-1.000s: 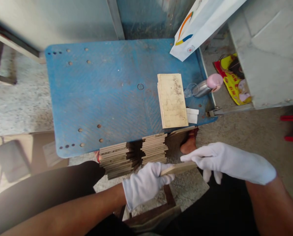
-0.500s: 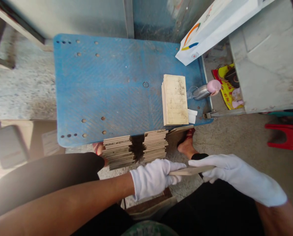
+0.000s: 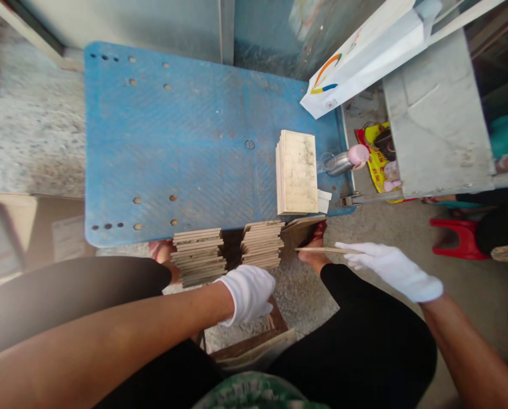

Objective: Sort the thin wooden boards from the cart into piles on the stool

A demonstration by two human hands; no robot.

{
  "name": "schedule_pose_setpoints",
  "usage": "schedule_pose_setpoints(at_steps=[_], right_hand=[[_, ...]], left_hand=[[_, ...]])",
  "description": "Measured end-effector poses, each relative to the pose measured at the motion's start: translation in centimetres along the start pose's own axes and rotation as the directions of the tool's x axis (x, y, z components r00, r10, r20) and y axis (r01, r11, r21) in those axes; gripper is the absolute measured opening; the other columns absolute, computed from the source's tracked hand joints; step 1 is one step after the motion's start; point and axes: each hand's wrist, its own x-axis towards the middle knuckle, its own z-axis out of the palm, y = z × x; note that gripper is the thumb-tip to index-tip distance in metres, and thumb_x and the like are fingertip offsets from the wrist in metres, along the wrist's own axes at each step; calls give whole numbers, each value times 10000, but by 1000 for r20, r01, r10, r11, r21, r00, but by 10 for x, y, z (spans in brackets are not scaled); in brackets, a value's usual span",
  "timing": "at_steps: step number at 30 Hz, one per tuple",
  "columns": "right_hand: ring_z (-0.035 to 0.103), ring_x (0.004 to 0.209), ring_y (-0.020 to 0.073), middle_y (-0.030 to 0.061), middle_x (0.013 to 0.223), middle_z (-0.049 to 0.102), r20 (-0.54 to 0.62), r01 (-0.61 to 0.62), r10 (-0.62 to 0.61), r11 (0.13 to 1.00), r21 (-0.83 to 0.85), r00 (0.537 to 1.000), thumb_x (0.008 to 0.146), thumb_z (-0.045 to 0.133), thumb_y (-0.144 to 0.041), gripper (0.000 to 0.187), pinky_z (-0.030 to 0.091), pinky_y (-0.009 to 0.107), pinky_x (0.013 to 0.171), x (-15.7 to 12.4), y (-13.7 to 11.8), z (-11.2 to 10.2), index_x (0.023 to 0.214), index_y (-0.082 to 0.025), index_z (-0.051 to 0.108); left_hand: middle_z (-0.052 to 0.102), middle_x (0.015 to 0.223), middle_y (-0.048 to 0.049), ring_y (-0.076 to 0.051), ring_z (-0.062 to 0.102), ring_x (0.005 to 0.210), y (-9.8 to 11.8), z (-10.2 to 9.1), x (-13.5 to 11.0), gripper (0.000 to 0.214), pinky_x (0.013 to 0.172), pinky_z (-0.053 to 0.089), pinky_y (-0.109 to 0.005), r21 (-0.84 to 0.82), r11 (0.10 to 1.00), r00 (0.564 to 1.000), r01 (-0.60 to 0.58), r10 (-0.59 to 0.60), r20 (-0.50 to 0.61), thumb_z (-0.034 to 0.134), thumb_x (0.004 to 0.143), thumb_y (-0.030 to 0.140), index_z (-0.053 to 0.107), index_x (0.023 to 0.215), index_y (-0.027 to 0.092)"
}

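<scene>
Scuffed blue perforated metal worktop (image 3: 173,147) fills the view; a pale stack of rectangular wooden boards (image 3: 297,179) lies flat at its right edge. Two rows of thin boards on edge (image 3: 226,250) stand on the floor below. Left hand (image 3: 249,294), white-gloved and loosely curled, has let go. Right hand (image 3: 389,269) alone now pinches the thin wooden board (image 3: 322,249), carried rightward beside the rows.

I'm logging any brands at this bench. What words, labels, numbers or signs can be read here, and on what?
No text can be read.
White bag: an orange, blue and yellow swoosh logo and a small round emblem; any lettering is too small.
Yellow and red wrapper: printed, but too blurred to read.
Boards, blue table, gloves: no markings visible.
</scene>
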Motion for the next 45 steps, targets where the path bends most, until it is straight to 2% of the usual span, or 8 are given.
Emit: schedule_pose_setpoints(at_steps=[5,7,11,15,23,34,40,45], right_hand=[[565,1148,228,122,1200,636,50,165,-162,985,-54,985,854,534,-312,372,371,309,1031,47,8,22,1134,-116,678],[618,1064,254,121,1070,695,-19,128,-128,991,-39,992,765,628,-248,280,435,349,993,73,22,32,993,-124,735],[624,1061,249,73,1066,701,-29,144,-145,989,-39,989,732,632,-214,255,404,393,1046,121,60,48,957,-169,744],[614,1080,237,54,1078,699,-45,156,-159,986,-50,986,737,640,-271,284,371,388,1076,144,82,53,989,-183,735],[601,1096,232,65,1136,676,-20,137,-137,991,-13,990,770,616,-322,344,390,377,1055,151,79,39,1064,-171,710],[637,1019,217,29,1066,705,-77,157,-169,977,-146,983,810,587,-279,244,440,370,1010,155,82,41,999,-215,727],[630,1021,226,40,1055,704,-200,303,-414,854,-423,888,822,584,-256,202,456,373,999,149,94,42,953,-222,734],[640,1000,228,56,1028,710,-301,335,-497,824,-457,814,869,528,-307,238,475,384,984,140,100,43,940,-203,730]], left_hand=[[694,930,-219,-367,675,875,-2,-5,-2,368,740,537,-452,50,999,999,15,-14,-30,588,780,329,659,1029,67],[696,927,-201,-342,678,875,-4,-4,-2,355,746,537,-427,67,998,999,15,-12,-42,578,787,332,653,1025,78],[695,901,-185,-304,681,855,-10,2,-1,340,754,533,-386,69,998,994,-8,16,-104,585,784,330,642,1015,87],[691,900,-190,-302,677,853,-16,7,1,365,760,520,-385,53,999,990,-8,16,-142,574,791,310,624,1068,78],[676,930,-220,-342,668,864,-13,-3,2,371,733,522,-438,132,990,998,59,-56,-22,509,816,274,624,1077,35],[665,928,-227,-352,661,857,-15,-1,6,330,704,510,-440,129,990,999,50,-49,-11,480,819,255,628,1019,37],[663,939,-235,-346,664,825,-14,-2,5,338,668,511,-427,198,979,999,53,-51,-14,467,797,179,614,1061,28],[666,955,-240,-351,664,864,-13,-4,4,344,688,525,-433,170,984,998,54,-55,4,482,794,171,617,1073,21]])
